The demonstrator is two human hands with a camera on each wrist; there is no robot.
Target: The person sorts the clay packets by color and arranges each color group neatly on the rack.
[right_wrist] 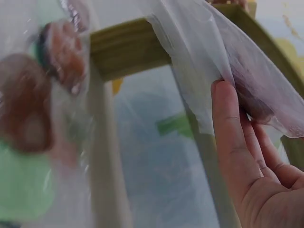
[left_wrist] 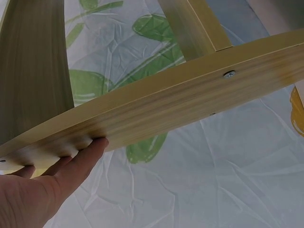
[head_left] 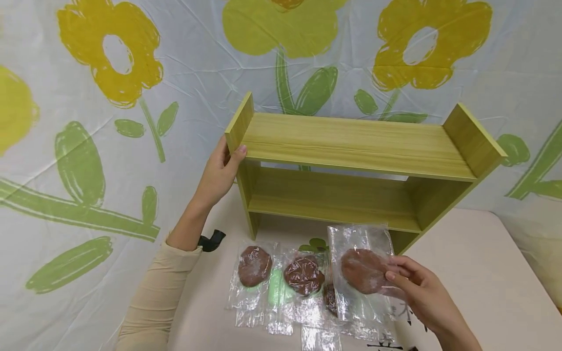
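My left hand (head_left: 221, 170) grips the left side panel of a two-tier wooden shelf (head_left: 351, 141), thumb on the front edge, fingers against the outer face. In the left wrist view the fingers press along the side panel (left_wrist: 156, 111). Between thumb and fingers, my right hand (head_left: 423, 292) pinches the right side of a clear plastic bag (head_left: 357, 239) with a flat, round brown lump (head_left: 362, 270) inside. This bag is in front of the shelf's lower right part and overlaps the bags on the table. In the right wrist view the bag (right_wrist: 190, 57) hangs from the fingertips.
More clear bags lie on the table (head_left: 465, 243) before the shelf, with brown lumps (head_left: 254, 265) (head_left: 303, 275) and a pale green piece (head_left: 275, 287) among them. A black curved object (head_left: 212, 241) is by the left forearm. Behind hangs a flower-patterned cloth (head_left: 197, 97).
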